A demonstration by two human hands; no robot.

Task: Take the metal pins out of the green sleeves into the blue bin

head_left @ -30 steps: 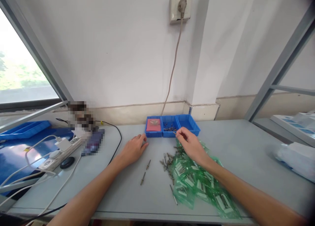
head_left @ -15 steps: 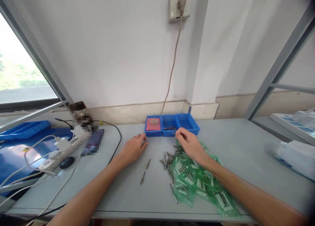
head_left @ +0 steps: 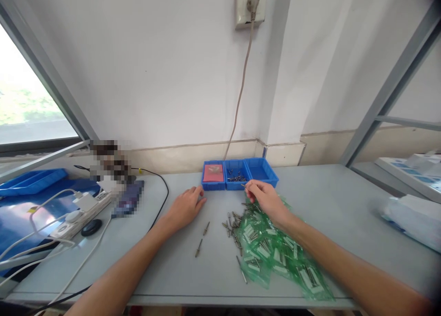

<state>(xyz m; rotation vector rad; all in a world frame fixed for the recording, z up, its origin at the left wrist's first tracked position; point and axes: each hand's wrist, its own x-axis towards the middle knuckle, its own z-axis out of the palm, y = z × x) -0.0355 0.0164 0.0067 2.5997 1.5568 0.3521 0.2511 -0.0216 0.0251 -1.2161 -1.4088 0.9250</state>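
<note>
My right hand (head_left: pixel 265 200) is closed in a pinch on a small metal pin (head_left: pixel 243 185), whose tip sticks out to the left, in front of the blue bins. Below that hand lie green plastic bags (head_left: pixel 272 245) holding metal pins and white labels. Loose metal pins (head_left: pixel 234 222) are piled against the bags' left side. My left hand (head_left: pixel 186 206) rests on the table with its fingers loosely apart and nothing in it. Two stepped metal pins (head_left: pixel 199 248) lie to its lower right. A single longer pin (head_left: pixel 241 270) sits near the bags' lower left.
Three joined blue bins (head_left: pixel 213 186) stand by the wall; one holds a pink sheet, the middle one small metal parts. A power strip (head_left: pixel 81 217), cables and a black round object (head_left: pixel 91 227) occupy the left. A white plastic package (head_left: pixel 415 219) lies at right.
The view has shifted very slightly. My right hand's fingers have turned a little around the pin, and my left hand has stayed in place.
</note>
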